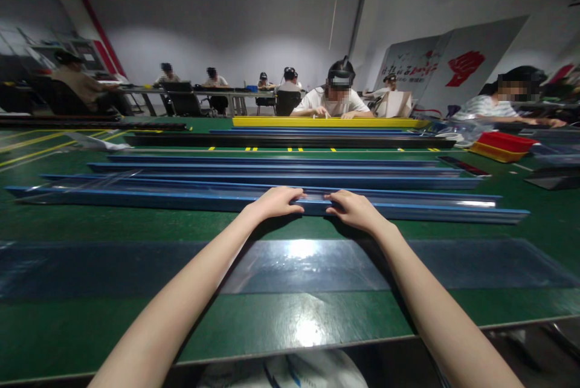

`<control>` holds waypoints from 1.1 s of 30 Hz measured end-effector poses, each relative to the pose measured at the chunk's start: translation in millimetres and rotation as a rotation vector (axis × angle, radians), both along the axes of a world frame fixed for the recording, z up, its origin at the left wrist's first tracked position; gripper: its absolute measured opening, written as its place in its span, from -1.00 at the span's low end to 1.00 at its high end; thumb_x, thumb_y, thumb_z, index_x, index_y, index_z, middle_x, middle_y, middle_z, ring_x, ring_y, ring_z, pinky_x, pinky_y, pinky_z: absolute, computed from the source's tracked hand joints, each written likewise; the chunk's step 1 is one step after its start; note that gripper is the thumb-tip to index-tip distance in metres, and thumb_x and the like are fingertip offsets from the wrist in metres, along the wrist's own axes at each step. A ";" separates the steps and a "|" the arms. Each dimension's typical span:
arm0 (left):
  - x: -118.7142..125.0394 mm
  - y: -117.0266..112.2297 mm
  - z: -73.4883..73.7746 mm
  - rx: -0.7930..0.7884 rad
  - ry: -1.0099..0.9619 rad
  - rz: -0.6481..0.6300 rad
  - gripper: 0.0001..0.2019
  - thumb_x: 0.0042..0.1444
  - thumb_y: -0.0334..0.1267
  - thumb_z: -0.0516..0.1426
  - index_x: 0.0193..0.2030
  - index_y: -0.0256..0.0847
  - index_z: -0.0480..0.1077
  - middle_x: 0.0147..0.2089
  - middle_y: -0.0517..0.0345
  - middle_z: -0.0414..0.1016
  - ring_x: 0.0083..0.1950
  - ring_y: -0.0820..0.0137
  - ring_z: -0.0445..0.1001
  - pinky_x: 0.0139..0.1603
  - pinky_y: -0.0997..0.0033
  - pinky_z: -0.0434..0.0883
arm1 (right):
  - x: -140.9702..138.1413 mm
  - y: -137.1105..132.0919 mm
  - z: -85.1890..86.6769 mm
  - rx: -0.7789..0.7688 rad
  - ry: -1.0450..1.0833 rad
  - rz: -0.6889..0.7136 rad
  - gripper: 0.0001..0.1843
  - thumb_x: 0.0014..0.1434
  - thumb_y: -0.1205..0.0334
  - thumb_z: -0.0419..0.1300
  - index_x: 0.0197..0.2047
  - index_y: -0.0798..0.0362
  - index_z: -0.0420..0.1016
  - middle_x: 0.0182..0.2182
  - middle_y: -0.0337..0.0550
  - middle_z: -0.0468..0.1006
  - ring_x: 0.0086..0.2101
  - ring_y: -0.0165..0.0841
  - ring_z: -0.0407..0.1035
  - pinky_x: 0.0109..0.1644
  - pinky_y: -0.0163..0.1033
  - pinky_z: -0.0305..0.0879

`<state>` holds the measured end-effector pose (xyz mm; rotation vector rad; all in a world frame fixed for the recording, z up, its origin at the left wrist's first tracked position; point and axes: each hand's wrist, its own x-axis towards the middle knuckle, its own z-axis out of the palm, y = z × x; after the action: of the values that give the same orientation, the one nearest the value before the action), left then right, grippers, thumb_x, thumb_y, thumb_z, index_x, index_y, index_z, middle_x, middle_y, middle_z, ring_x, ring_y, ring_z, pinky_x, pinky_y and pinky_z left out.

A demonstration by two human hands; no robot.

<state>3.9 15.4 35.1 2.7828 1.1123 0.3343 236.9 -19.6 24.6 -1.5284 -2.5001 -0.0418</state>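
Note:
Both of my arms reach forward over a green table (90, 225). My left hand (276, 202) and my right hand (352, 209) lie side by side on the nearest long blue rail (158, 199), fingers curled over its top edge, gripping it near the middle. The rail runs across the table from far left to far right. A clear plastic sheet (453, 264) lies flat on the table beneath my forearms.
Further blue rails (272, 165) lie parallel behind the near one, then a black rail (290, 141) and a yellow one (326, 122). A red and yellow tray (501, 145) sits at the right. A person in white (334, 101) works opposite; others sit behind.

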 end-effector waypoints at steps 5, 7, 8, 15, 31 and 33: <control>-0.6 1.7 -1.6 0.003 -0.008 -0.008 -0.68 0.05 -0.08 0.11 -0.08 -0.15 0.35 -0.22 0.14 0.49 -0.24 0.35 0.43 -0.31 0.50 0.24 | -0.5 -0.4 0.9 0.005 -0.003 -0.003 -0.62 0.16 0.12 0.05 0.04 0.04 0.36 -0.04 -0.04 0.44 -0.04 -0.26 0.32 -0.03 -0.26 0.21; -0.8 2.5 -2.4 0.018 -0.009 -0.020 -0.71 0.05 -0.08 0.11 -0.12 -0.17 0.36 -0.25 0.14 0.49 -0.26 0.36 0.43 -0.33 0.51 0.23 | -0.8 -0.8 1.3 -0.001 -0.002 -0.005 -0.62 0.17 0.12 0.05 0.04 0.04 0.36 -0.04 -0.04 0.44 -0.04 -0.26 0.32 -0.03 -0.26 0.21; -0.9 2.6 -2.6 0.028 -0.005 -0.023 -0.72 0.05 -0.08 0.11 -0.15 -0.17 0.36 -0.26 0.14 0.49 -0.28 0.36 0.43 -0.34 0.51 0.22 | -0.9 -0.9 1.4 -0.004 -0.002 -0.006 -0.62 0.17 0.12 0.05 0.04 0.03 0.36 -0.04 -0.04 0.44 -0.04 -0.27 0.32 -0.03 -0.26 0.21; -0.6 -1.3 2.3 0.088 0.067 0.004 -0.75 0.06 -0.05 0.10 -0.28 -0.20 0.34 -0.34 0.12 0.48 -0.32 0.34 0.42 -0.40 0.50 0.18 | -0.7 -0.5 0.9 0.013 -0.010 0.010 -0.61 0.17 0.11 0.04 0.04 0.05 0.36 -0.05 -0.02 0.45 -0.05 -0.25 0.32 -0.05 -0.25 0.22; -0.8 -1.1 0.5 0.100 0.083 0.068 -0.71 0.03 0.02 0.10 -0.36 -0.19 0.32 -0.40 0.17 0.44 -0.37 0.36 0.39 -0.47 0.50 0.09 | -1.4 -0.7 1.3 0.021 -0.040 -0.003 -0.66 0.17 0.08 0.04 -0.04 0.04 0.38 -0.10 -0.03 0.47 -0.11 -0.25 0.35 -0.14 -0.29 0.19; -1.1 -0.2 -0.2 0.099 0.078 0.066 -0.71 0.03 0.03 0.09 -0.37 -0.19 0.31 -0.40 0.18 0.44 -0.37 0.37 0.38 -0.47 0.50 0.09 | -2.2 -1.5 2.5 0.031 -0.077 -0.016 -0.70 0.17 0.07 0.03 -0.13 0.05 0.40 -0.17 -0.04 0.50 -0.16 -0.25 0.37 -0.21 -0.30 0.17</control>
<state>2.8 15.2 34.9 2.8724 1.2409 0.2972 234.8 -21.1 27.1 -1.5636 -2.5330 -0.1432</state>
